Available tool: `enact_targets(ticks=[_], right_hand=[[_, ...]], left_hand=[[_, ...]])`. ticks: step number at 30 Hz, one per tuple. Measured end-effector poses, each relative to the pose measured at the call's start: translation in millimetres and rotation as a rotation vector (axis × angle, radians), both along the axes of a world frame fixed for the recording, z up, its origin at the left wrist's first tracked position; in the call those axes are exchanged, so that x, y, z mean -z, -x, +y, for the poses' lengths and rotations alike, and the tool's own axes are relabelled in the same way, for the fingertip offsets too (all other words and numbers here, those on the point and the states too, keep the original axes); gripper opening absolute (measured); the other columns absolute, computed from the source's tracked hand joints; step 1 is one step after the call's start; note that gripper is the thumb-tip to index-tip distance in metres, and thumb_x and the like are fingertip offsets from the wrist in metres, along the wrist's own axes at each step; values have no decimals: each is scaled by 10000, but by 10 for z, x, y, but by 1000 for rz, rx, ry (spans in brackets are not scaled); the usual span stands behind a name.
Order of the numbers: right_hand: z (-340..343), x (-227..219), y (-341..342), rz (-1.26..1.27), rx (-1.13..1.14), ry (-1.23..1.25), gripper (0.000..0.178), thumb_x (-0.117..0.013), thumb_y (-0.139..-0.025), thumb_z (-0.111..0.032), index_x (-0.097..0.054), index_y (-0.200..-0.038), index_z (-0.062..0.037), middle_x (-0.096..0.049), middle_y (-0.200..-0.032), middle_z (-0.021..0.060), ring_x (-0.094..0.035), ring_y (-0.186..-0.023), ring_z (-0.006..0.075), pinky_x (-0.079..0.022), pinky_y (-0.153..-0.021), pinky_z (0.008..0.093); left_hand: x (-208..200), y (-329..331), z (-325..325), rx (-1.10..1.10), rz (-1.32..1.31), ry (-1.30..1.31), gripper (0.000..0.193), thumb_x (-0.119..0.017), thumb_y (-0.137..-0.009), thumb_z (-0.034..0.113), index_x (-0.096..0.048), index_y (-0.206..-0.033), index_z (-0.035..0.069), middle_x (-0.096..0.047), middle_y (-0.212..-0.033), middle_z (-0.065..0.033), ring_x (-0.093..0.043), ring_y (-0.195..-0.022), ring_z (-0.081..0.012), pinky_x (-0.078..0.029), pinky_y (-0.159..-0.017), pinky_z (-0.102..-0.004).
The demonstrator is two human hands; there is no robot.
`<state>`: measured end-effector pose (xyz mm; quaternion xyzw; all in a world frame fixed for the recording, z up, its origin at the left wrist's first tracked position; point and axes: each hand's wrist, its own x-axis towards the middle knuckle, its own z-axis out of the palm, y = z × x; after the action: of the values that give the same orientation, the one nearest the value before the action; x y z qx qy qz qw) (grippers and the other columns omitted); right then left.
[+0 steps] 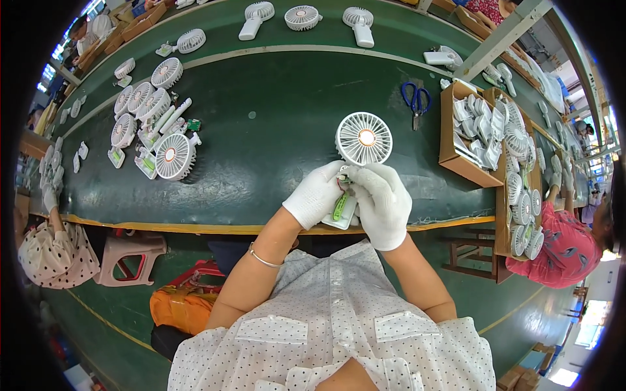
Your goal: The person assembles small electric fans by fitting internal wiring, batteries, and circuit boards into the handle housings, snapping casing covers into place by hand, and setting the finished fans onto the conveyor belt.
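Observation:
A white handheld fan (pixel 365 139) with an orange-ringed hub lies near the bench's front edge, its handle toward me. That handle is uncovered and shows a green battery (pixel 340 206) and small wired parts. In a white glove, my left hand (pixel 316 197) is closed around the handle's left side by the fan's neck. My right hand (pixel 383 205), gloved too, has its fingers pinched together at the neck over the inner parts. Whatever small piece sits between those fingertips is hidden.
Several fans and handle parts (pixel 151 107) cluster at the left. Blue-handled scissors (pixel 416 104) lie right of centre, beside a cardboard box (pixel 473 171) of white plastic pieces and more fans (pixel 521 208). A metal post (pixel 502 40) rises at the right. More fans (pixel 302 18) line the far strip.

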<state>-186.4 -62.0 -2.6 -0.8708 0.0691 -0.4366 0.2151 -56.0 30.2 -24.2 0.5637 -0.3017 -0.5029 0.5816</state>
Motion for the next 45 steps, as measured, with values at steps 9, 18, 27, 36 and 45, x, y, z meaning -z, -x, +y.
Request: enact_targets(ticks=[9,18,27,36,45], right_hand=[[-73,-83,83,83,-41,-131,304,-651,-839,129,-665,-1099,-28,-689,-980,126,-692,-800,218,-549,-695,300],[-64,-13,70,155,0,-988,215,-626,-875,93,-676,-1077,38,-697,-982,70,-661,-805,119,-542,-730,256],[-141,143,114,183,55,-630,159,-668,-834,47,-726,-956,-36,-681,-887,103,-679,-814,236,-531,-738,330],[-143,189,114,147,60,-433,153,-654,-840,92,-685,-950,-10,-677,-907,92,-662,-764,163,-518,-691,284],[-134,184,78,190,72,-77,193,-682,-787,78,-682,-931,-50,-665,-902,108,-649,-836,304,-516,-740,378]], left_hand=[[-115,99,-29,-65,55,-4,255,-488,-1026,187,-569,-1183,2,-686,-971,-157,-716,-719,-232,-608,-642,-351],[-192,4,17,-42,476,-36,403,-468,-1031,338,-610,-1128,-26,-694,-922,-165,-728,-700,-263,-627,-599,-357],[-238,12,-9,-52,419,-76,365,-422,-1044,262,-599,-1114,-49,-702,-951,-172,-741,-747,-278,-638,-647,-371],[-136,-19,-67,-86,424,-109,195,-658,-912,151,-633,-1028,-3,-704,-928,-177,-715,-825,-326,-580,-730,-381],[127,-133,-25,106,-785,147,339,-564,-1008,264,-609,-1050,-70,-681,-972,-130,-703,-828,-230,-589,-752,-364]])
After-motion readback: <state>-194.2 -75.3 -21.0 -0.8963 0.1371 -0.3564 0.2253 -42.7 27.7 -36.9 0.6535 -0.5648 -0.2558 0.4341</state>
